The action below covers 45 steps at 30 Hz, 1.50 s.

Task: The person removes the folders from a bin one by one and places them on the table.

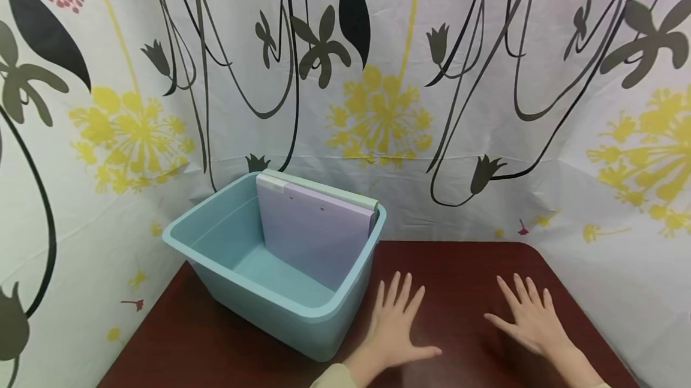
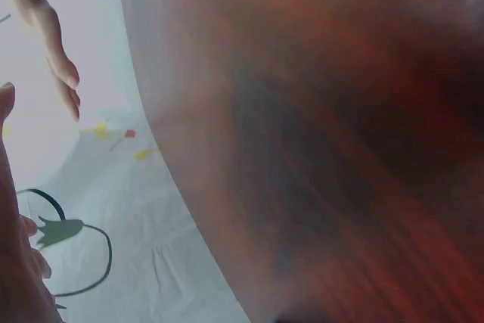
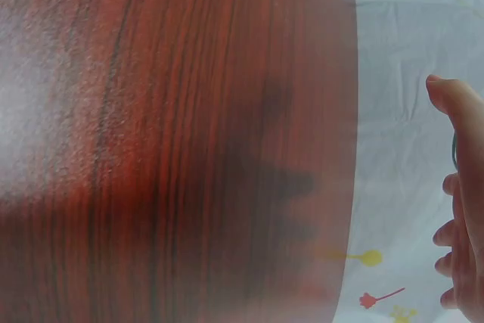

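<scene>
Nearest us is the left hand (image 1: 390,328), its sleeve (image 1: 333,377) cut off by the bottom edge of the head view; of the right sleeve we get only a sliver. The wrist views crop both hands at the side, and the left one is dim there. We see the left hand spread wide, thumb out to the right, holding nothing, just beside the tub (image 1: 281,322). The right hand (image 1: 534,322) is spread wide too, thumb to the left, also holding nothing, well apart from the tub. Both are over the dark red table (image 1: 453,274); how high, we cannot tell. The tub sits toward the table's left, with a purple folder (image 1: 315,232) standing inside along its far wall. Behind that, a green folder (image 1: 324,189) shows us only its top edge. Around the table we see flower-patterned cloth (image 1: 480,220), cut off at the frame's edges.
</scene>
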Each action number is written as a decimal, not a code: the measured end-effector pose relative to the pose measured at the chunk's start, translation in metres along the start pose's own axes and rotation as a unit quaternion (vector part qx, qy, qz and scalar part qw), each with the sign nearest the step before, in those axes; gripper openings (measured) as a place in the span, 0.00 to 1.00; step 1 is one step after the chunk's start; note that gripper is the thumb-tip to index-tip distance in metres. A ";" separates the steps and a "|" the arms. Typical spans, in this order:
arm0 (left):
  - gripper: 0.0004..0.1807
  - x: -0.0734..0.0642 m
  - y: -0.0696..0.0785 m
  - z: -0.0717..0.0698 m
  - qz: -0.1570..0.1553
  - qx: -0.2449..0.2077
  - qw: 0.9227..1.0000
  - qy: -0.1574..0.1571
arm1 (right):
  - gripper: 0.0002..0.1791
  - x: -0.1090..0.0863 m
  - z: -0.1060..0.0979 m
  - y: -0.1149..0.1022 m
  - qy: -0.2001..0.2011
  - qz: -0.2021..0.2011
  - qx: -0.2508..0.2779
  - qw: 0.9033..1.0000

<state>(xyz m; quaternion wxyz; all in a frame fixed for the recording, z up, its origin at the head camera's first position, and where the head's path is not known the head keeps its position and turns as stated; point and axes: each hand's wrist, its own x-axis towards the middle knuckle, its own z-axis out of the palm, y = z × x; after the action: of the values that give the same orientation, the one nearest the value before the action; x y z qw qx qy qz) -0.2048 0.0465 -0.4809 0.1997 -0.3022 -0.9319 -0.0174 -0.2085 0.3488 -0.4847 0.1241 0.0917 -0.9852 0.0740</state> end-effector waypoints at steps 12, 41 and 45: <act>0.60 -0.028 0.002 -0.031 0.117 0.019 0.986 0.113 | 0.49 -0.001 0.004 0.004 0.000 -0.004 -0.003 1.000; 0.45 -0.068 -0.098 -0.123 0.055 -0.089 0.925 0.364 | 0.49 -0.008 0.008 0.009 -0.002 0.004 0.003 1.000; 0.44 -0.077 -0.124 -0.124 0.043 -0.077 0.925 0.369 | 0.49 -0.009 0.008 0.009 -0.002 0.005 0.004 1.000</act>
<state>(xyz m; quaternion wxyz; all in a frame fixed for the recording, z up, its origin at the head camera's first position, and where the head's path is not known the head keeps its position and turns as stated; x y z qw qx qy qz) -0.1740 -0.1163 -0.3853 0.5063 -0.3286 -0.7742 -0.1905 -0.2031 0.3576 -0.4956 0.1211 0.0871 -0.9857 0.0789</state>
